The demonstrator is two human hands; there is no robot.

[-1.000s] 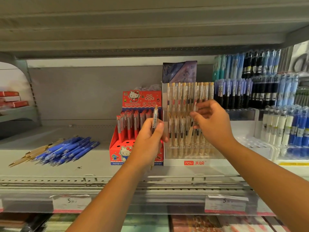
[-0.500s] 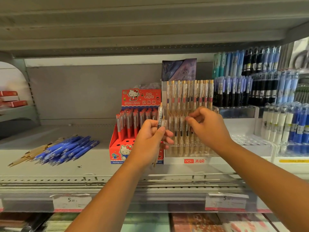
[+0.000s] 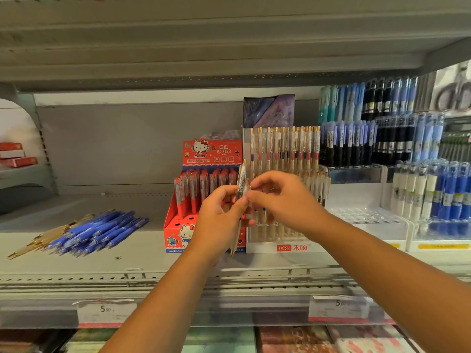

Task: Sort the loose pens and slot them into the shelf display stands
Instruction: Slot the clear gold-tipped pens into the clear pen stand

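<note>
Right now my left hand [image 3: 220, 220] is curled round a cream pen [image 3: 241, 183], which stands nearly upright in front of the clear display stand [image 3: 290, 248], its gold top above my knuckles and its tip poking out below my palm. My right hand [image 3: 285, 200] meets it from the other side, thumb and forefinger pinched on the barrel just above the left thumb. Well to the left, loose blue pens [image 3: 102, 231] lie heaped on the shelf [image 3: 142, 261], left of the red box [image 3: 175, 238].
</note>
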